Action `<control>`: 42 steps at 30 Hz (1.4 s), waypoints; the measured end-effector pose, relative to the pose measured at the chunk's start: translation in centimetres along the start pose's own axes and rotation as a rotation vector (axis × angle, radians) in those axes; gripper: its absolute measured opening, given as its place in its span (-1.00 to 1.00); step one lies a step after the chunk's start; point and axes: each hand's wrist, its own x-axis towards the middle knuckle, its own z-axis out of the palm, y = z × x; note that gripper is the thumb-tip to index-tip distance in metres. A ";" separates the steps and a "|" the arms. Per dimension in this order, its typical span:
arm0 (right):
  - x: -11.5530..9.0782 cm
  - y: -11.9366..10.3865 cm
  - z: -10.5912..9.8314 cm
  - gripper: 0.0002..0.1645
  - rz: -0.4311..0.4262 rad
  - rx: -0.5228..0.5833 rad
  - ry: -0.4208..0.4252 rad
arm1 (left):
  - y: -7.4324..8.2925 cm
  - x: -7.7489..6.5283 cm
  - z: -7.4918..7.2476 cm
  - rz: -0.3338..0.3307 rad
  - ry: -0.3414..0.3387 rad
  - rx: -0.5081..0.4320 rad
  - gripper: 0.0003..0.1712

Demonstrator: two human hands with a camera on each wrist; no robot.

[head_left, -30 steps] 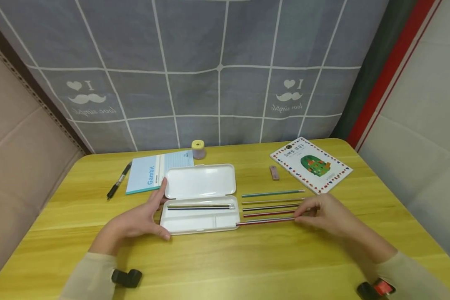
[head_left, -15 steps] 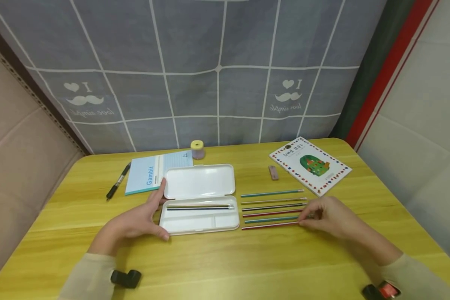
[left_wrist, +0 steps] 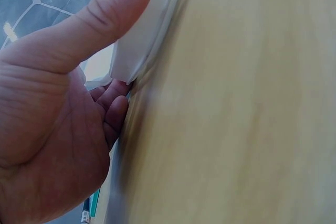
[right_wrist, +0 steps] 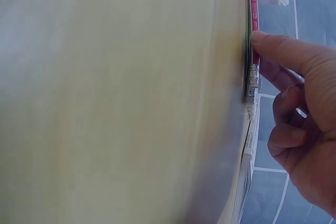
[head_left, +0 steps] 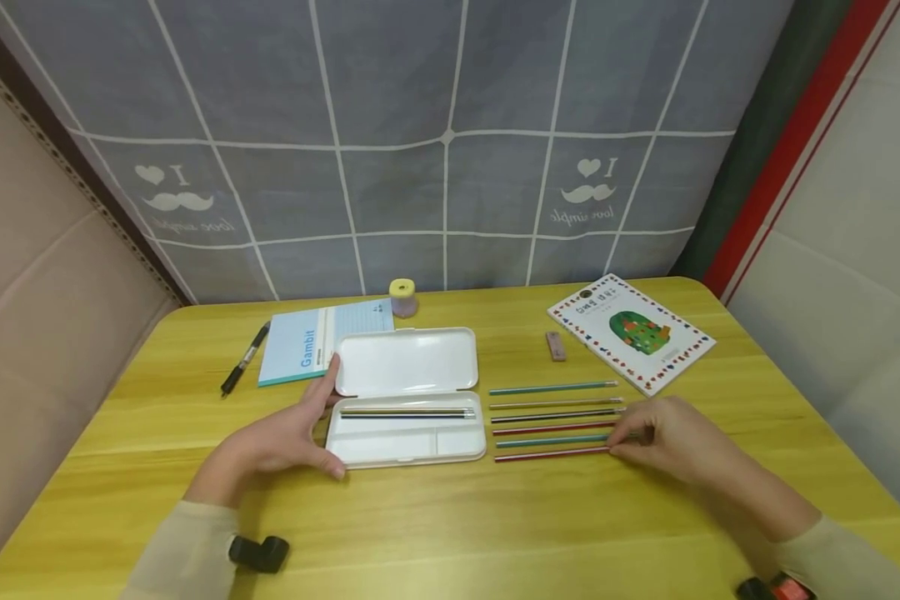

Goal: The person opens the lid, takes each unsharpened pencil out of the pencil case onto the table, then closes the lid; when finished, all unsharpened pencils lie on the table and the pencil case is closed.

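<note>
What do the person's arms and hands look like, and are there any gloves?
No gloves: the left hand and right hand are bare. The left sleeve and right sleeve are plain cream. Each wrist wears something chunky and black; the right one also shows a red patch.

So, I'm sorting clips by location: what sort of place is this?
Probably a study desk, at home or set up to look like one: a wood-grain table with an open white pencil case, pencils and a notebook.
</note>
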 end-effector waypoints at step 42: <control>8.8 -6.9 3.5 -0.80 0.200 0.075 0.030 | 0.1 -0.1 0.3 0.023 0.007 0.009 0.78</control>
